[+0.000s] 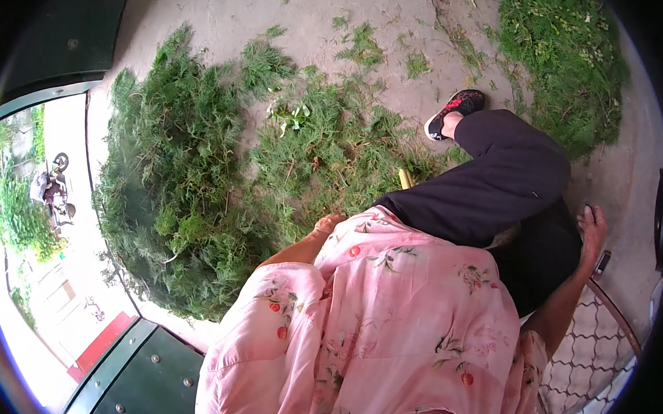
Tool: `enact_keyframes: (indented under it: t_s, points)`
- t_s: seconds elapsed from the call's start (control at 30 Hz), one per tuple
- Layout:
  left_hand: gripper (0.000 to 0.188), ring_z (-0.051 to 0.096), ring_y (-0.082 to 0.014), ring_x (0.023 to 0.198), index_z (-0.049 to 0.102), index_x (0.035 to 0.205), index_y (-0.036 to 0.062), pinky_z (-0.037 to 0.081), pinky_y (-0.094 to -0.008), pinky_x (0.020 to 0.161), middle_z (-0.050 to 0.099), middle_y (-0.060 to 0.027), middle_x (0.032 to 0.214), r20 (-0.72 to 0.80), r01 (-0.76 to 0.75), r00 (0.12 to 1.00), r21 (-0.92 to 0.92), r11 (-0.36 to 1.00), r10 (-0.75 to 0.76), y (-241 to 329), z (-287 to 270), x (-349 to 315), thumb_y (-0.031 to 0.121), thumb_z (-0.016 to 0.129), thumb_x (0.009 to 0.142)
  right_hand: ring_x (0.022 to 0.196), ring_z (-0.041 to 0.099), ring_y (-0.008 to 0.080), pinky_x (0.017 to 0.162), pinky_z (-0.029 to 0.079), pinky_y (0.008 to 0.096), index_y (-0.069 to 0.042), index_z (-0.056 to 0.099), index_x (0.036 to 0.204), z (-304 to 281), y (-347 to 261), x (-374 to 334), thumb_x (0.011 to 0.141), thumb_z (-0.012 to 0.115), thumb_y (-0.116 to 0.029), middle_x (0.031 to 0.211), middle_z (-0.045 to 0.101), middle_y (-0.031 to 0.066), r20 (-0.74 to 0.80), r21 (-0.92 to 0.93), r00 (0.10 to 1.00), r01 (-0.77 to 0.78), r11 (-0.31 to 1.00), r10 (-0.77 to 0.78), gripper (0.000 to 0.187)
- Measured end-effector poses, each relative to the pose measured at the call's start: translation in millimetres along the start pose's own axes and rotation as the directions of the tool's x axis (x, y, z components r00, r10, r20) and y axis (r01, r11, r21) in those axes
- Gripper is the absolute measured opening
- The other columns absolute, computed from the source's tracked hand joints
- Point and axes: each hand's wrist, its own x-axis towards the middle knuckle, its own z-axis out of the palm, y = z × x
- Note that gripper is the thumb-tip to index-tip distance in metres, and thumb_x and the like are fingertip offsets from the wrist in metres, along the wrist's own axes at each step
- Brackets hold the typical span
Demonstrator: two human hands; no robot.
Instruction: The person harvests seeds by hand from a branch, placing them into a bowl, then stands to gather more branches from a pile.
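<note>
Closest to me I see the pink floral blouse [385,328] filling the lower view. My left hand [328,224] pokes past it, fingers curled at the edge of the wide heap of cut green feathery branches [199,179]; I cannot tell whether its grip holds any. My right hand [591,227] lies flat and open-fingered on the concrete floor [229,10], beside the wire-mesh chair frame [599,344]. Farther out, my black-trousered leg [503,177] stretches across the greenery, ending in a black-and-red shoe [454,112].
</note>
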Motion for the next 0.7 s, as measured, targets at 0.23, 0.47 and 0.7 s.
enact_keyframes:
  t_s: [0.23, 0.47, 0.7]
  points:
    - [0.024, 0.057, -0.0327, 0.083, 0.059, 0.087, 0.0065, 0.046, -0.0403, 0.069, 0.059, -0.0171, 0.086, 0.027, 0.037, 0.999, 0.032, 0.999, -0.038, 4.2, -8.1, 7.3, 0.025, 0.054, 0.073, 0.069, 0.056, 0.0123, 0.060, 0.045, 0.0226, 0.002, 0.054, 0.105, -17.6, 17.4, 2.4, 0.083, 0.056, -0.016, 0.086, 0.058, 0.0048, -0.001, 0.061, 1.000, 0.008, 0.998, -0.008, 0.029]
    - [0.023, 0.057, -0.0340, 0.079, 0.059, 0.085, 0.0048, 0.045, -0.0404, 0.066, 0.059, -0.0190, 0.084, 0.004, 0.021, 1.000, 0.060, 0.998, -0.021, 1.0, -24.9, 9.8, 0.024, 0.052, 0.074, 0.072, 0.056, 0.0143, 0.064, 0.047, 0.0245, 0.001, 0.055, 0.103, -20.8, -3.1, -29.2, 0.083, 0.055, -0.015, 0.091, 0.057, 0.0060, -0.109, 0.233, 0.993, 0.077, 0.969, -0.052, 0.025]
    - [0.022, 0.057, -0.0354, 0.075, 0.058, 0.083, 0.0031, 0.045, -0.0406, 0.062, 0.058, -0.0209, 0.081, -0.019, -0.044, 0.999, 0.172, 0.984, 0.048, 14.4, -71.2, 54.2, 0.023, 0.050, 0.076, 0.069, 0.058, 0.0142, 0.064, 0.048, 0.0241, 0.002, 0.058, 0.096, -12.9, -40.4, -64.2, 0.082, 0.057, -0.012, 0.083, 0.057, 0.0051, -0.328, 0.276, 0.924, 0.290, 0.916, -0.194, 0.020]
